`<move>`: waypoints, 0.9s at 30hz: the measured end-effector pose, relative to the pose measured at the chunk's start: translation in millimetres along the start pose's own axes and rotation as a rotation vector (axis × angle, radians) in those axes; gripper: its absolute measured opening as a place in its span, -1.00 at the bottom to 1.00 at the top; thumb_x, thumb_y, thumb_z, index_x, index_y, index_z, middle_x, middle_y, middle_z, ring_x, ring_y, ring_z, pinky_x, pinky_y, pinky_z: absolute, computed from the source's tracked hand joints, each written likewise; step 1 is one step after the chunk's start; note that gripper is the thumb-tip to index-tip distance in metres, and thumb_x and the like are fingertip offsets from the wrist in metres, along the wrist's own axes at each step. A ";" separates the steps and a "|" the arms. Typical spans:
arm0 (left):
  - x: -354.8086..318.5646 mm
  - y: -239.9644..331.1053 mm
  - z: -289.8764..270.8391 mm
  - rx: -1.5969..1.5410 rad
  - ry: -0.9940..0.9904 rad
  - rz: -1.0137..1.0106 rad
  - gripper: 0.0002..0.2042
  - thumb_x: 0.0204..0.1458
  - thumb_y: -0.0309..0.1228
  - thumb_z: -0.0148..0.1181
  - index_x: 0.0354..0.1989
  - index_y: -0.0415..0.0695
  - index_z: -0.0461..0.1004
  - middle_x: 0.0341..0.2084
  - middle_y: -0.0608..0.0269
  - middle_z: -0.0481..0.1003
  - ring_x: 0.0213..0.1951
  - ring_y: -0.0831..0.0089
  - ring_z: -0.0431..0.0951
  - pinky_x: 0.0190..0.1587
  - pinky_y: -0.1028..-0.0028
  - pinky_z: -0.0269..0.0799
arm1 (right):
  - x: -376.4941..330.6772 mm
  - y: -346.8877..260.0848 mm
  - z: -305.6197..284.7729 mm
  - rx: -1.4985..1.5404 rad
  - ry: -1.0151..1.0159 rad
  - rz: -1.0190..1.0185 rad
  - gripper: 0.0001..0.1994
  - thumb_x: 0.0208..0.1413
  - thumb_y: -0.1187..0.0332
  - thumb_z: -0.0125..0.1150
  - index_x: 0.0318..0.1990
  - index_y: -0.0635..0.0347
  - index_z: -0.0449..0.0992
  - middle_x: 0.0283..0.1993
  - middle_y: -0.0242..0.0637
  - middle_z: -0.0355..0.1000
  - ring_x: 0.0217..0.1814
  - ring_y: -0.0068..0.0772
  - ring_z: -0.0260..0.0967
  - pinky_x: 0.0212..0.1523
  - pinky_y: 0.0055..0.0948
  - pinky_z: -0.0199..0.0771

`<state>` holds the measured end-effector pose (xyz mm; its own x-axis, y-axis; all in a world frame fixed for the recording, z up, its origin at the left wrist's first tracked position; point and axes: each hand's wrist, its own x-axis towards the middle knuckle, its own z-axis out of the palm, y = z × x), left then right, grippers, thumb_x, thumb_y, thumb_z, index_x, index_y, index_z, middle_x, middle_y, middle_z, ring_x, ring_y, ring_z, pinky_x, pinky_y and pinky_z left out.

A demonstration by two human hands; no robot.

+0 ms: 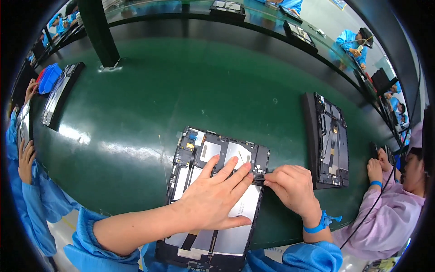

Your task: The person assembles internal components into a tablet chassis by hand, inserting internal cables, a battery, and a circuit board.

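An opened tablet [249, 208] lies on the green table in front of me, its inner parts showing: silvery panels, a circuit board and dark strips. My left hand [213, 195] rests across its middle with fingers spread, covering part of the inside. At the tablet's right edge my right hand [290, 188] is closed in a pinch, thumb and fingertips together, with a blue band [321, 223] on the wrist. A small dark bit shows at those fingertips, too small to name, beside the tablet's edge parts.
To the right, another opened tablet [333, 140] leans on a dark block. One more opened tablet [61, 95] lies far left near a blue bin [50, 78] and a dark post [99, 36]. Co-workers sit at both sides; a raised line [226, 18] with devices runs behind.
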<state>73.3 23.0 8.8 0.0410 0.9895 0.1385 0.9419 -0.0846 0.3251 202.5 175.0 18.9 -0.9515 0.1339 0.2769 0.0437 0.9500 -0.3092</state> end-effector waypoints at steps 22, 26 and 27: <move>-2.0 -0.4 -0.2 -0.035 0.025 -0.011 -0.29 -0.30 0.14 -0.04 -0.13 -0.28 0.25 -0.06 0.00 0.17 0.02 0.12 0.11 0.03 0.09 -0.14 | 0.9 -10.1 8.4 0.002 0.145 -0.021 -0.86 -0.39 0.43 0.23 -0.67 0.14 0.34 -0.73 -0.38 0.29 -0.73 -0.42 0.25 -0.73 -0.54 0.15; -1.0 -0.5 0.2 -0.031 0.017 -0.014 -0.29 -0.31 0.14 -0.04 -0.13 -0.28 0.25 -0.06 0.00 0.17 0.02 0.11 0.10 0.03 0.09 -0.15 | 1.6 -16.6 4.8 -0.021 0.056 0.084 -0.86 -0.37 0.43 0.21 -0.69 0.14 0.33 -0.73 -0.36 0.29 -0.73 -0.40 0.24 -0.74 -0.51 0.14; -0.3 -0.7 0.7 -0.030 0.018 -0.014 -0.29 -0.31 0.14 -0.04 -0.13 -0.28 0.25 -0.06 0.00 0.17 0.03 0.11 0.10 0.03 0.09 -0.15 | 3.1 -20.8 2.9 -0.020 0.053 0.088 -0.86 -0.37 0.43 0.21 -0.69 0.14 0.33 -0.73 -0.36 0.29 -0.73 -0.40 0.24 -0.74 -0.51 0.14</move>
<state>72.9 22.8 7.9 0.0213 0.9884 0.1504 0.9318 -0.0741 0.3552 197.8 154.8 23.5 -0.9262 0.2312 0.2978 0.1327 0.9393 -0.3164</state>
